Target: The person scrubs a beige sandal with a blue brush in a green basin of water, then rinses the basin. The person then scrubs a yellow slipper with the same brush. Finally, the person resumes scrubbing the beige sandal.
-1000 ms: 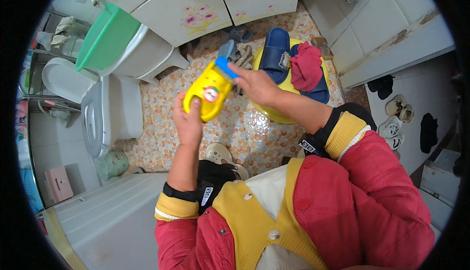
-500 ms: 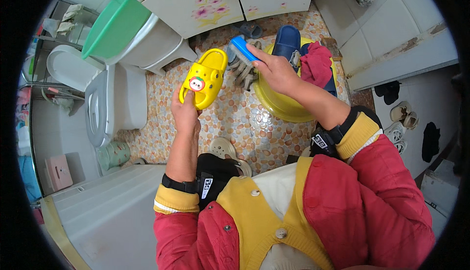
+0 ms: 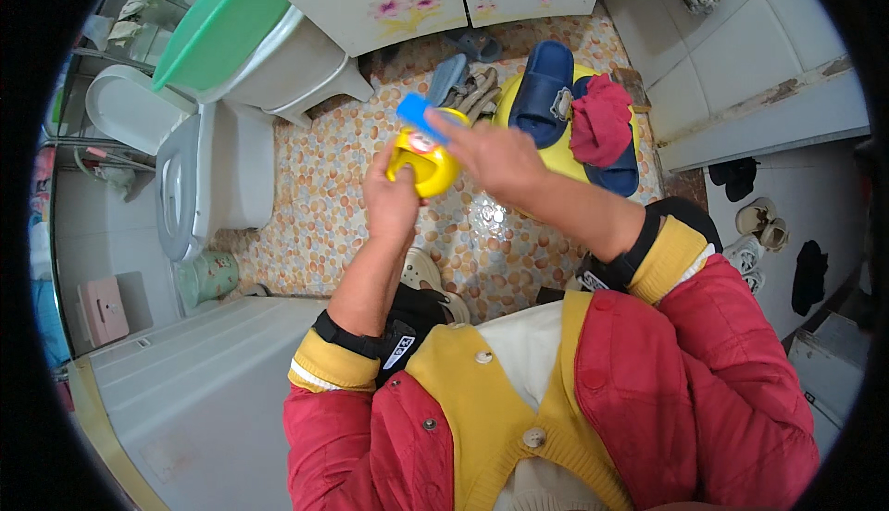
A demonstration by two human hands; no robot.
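Note:
My left hand (image 3: 391, 196) grips a yellow clog-style slipper (image 3: 445, 176) by its open end, with the thumb inside. A round red-and-white charm sits on the slipper's upper. My right hand (image 3: 495, 152) is closed round a scrub brush with a blue back (image 3: 421, 116), held over the slipper's far part. The bristles are hidden, so I cannot tell whether they touch it. Just right of my right hand is a yellow basin (image 3: 561, 155). A dark blue slipper (image 3: 544, 85) and a crumpled red cloth (image 3: 602, 122) rest on it, with another blue slipper (image 3: 619, 176) beneath the cloth.
Grey-blue slippers (image 3: 448, 76) and grey-brown footwear (image 3: 479, 94) lie on the pebble-patterned floor beyond my hands. A white stool (image 3: 310, 76) bears a green basin (image 3: 222, 25), near a toilet (image 3: 243, 178). A floral cabinet (image 3: 389, 2) closes the far side. Shoes (image 3: 761, 219) stand at the right.
My right hand has brought the brush left and down over the yellow slipper. My left hand has shifted right and tilted the slipper, so its opening faces me more.

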